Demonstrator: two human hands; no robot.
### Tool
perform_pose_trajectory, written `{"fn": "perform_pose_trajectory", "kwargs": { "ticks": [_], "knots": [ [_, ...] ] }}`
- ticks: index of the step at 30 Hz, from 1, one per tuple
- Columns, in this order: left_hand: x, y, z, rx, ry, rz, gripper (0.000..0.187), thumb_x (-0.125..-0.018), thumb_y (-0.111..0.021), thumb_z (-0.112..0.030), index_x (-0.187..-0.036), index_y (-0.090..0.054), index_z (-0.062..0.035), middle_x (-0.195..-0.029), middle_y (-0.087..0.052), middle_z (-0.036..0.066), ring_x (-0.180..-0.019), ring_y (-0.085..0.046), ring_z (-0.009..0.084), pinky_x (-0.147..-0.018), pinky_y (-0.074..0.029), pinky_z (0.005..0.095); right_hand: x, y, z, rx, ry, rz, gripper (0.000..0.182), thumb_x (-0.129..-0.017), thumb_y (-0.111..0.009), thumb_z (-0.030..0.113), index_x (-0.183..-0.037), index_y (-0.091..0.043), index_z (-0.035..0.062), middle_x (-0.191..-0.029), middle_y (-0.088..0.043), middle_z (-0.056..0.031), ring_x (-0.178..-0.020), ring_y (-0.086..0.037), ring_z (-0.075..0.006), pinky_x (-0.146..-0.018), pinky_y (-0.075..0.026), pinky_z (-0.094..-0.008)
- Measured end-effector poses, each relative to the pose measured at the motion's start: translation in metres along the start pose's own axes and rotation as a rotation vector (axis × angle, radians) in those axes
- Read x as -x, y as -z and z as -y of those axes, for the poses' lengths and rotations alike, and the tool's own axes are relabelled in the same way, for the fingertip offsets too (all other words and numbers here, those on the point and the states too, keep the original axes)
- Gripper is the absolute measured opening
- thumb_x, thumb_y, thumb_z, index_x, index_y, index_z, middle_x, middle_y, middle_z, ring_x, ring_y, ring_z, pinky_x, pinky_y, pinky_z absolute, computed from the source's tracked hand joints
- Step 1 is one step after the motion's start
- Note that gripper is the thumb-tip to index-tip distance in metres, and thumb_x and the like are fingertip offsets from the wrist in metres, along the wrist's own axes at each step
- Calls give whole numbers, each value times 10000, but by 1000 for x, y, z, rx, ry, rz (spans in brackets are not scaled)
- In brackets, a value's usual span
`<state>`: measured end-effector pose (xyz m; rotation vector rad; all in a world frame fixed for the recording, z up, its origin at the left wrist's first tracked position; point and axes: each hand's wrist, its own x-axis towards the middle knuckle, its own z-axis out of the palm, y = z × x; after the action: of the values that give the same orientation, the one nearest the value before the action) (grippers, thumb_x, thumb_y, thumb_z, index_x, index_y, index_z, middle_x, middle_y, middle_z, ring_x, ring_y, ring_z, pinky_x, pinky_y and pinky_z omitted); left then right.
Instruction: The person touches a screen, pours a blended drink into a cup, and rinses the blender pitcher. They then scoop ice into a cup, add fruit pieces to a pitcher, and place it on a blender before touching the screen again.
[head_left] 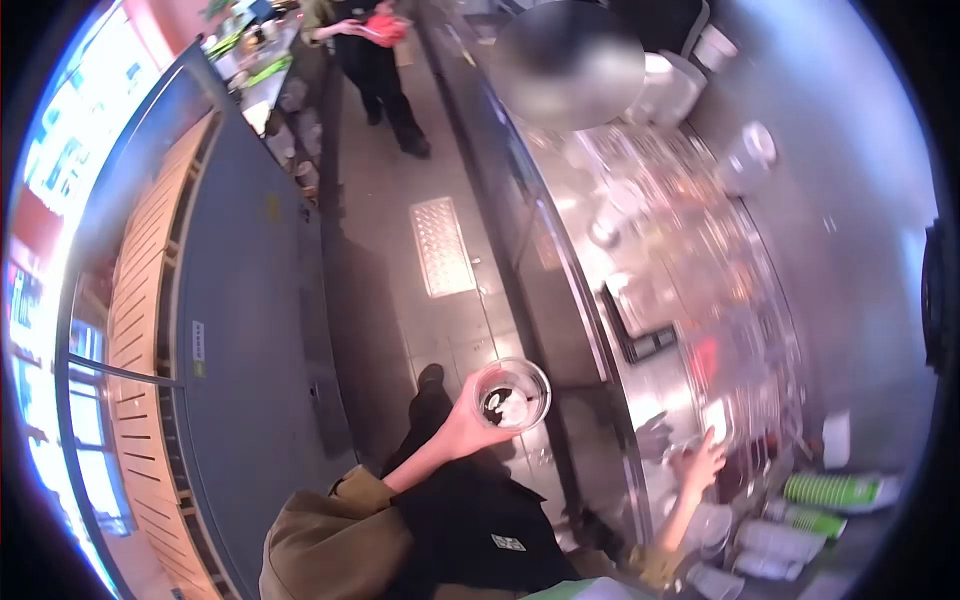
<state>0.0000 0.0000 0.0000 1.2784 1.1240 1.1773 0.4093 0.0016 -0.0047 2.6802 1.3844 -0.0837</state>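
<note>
Beside the aisle-side edge of a metal table [655, 388], a person's left hand [474, 420] is holding a clear cup [535, 392] above the floor, its fingers curling around the side and its open rim facing the camera. Over the table, the right hand [703, 466] is reaching among blurred clear containers [745, 375], fingers spreading apart; whether they are touching anything is unclear. Green-and-white stacked cups [832, 490] are lying near the table's lower-right corner. Farther up the aisle, a co-worker [365, 65] is holding something red [386, 29].
</note>
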Motion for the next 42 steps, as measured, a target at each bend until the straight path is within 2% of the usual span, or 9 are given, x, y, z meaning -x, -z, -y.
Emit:
{"fn": "perform_pose_trajectory", "kwargs": {
  "ticks": [2, 3, 5, 14, 21, 26, 33, 35, 42],
  "knots": [
    [-10, -13, 7, 60, 17, -81, 962, -558, -818, -116, -1315, -229, -42, -1289, -340, 125, -1229, -348, 241, -1016, -289, 381, 9, 13, 6, 82, 184, -141, 835, -627, -661, 215, -1360, -262, 194, -1276, -319, -198, -1065, -382, -396, -758, -429, -545],
    [-10, 110, -19, 17, 103, -87, 962, -558, -818, -116, -1315, -229, -42, -1289, -340, 125, -1229, -348, 241, -1016, -289, 381, 91, 35, 121, 80, 270, -31, 809, -630, -658, 215, -1349, -287, 188, -1268, -326, -211, -1056, -386, -407, -769, -422, -536],
    [-49, 167, -14, -7, -27, -228, 893, -544, -827, -155, -1258, -306, -26, -1226, -390, 114, -1175, -389, 214, -990, -325, 336, 114, 52, 212, 23, 501, -145, 803, -610, -690, 225, -1325, -329, 174, -1237, -352, -215, -1042, -395, -413, -808, -405, -513],
    [-126, 480, -75, -334, -199, -728, 787, -511, -762, -89, -1187, -362, -36, -1149, -401, 101, -1074, -437, 226, -921, -391, 357, 192, 124, 654, -603, 1497, 173, 757, -609, -752, 239, -1282, -415, 151, -1238, -340, -217, -1067, -388, -400, -907, -356, -451],
    [-179, 646, -89, -317, -248, -1029, 909, -535, -737, -91, -1312, -267, -52, -1247, -393, 94, -1171, -399, 256, -1008, -275, 412, 212, 180, 878, -820, 1888, 277, 745, -629, -750, 271, -1290, -418, 188, -1239, -345, -205, -1086, -381, -386, -883, -371, -451],
    [-259, 759, -76, -323, -319, -992, 963, -561, -768, -190, -1342, -218, -66, -1257, -387, 88, -1182, -392, 258, -991, -284, 415, 204, 170, 997, -913, 1838, 242, 662, -657, -713, 298, -1248, -456, 151, -1250, -350, -188, -1120, -366, -344, -850, -375, -427],
    [-398, 903, -39, -283, -294, -710, 972, -564, -774, -205, -1339, -208, -54, -1223, -398, 98, -1143, -419, 272, -959, -316, 410, 194, 132, 1139, -1064, 1440, 125, 655, -634, -723, 288, -1210, -471, 103, -1257, -358, -162, -1109, -377, -335, -837, -381, -429],
    [-470, 917, -51, -228, -419, -554, 978, -567, -783, -221, -1338, -206, -50, -1214, -397, 102, -1139, -413, 286, -957, -317, 411, 164, 151, 1162, -1051, 1329, -7, 652, -633, -723, 293, -1204, -472, 105, -1265, -354, -157, -1110, -381, -337, -839, -383, -435],
    [-629, 919, -19, -225, -388, -49, 827, -662, -691, -91, -1343, -223, -85, -1247, -377, 101, -1156, -397, 266, -952, -336, 398, 103, 150, 1174, -874, 699, -159, 703, -645, -717, 302, -1242, -418, 84, -1295, -336, -155, -1166, -351, -347, -899, -363, -444]
  ]
}}
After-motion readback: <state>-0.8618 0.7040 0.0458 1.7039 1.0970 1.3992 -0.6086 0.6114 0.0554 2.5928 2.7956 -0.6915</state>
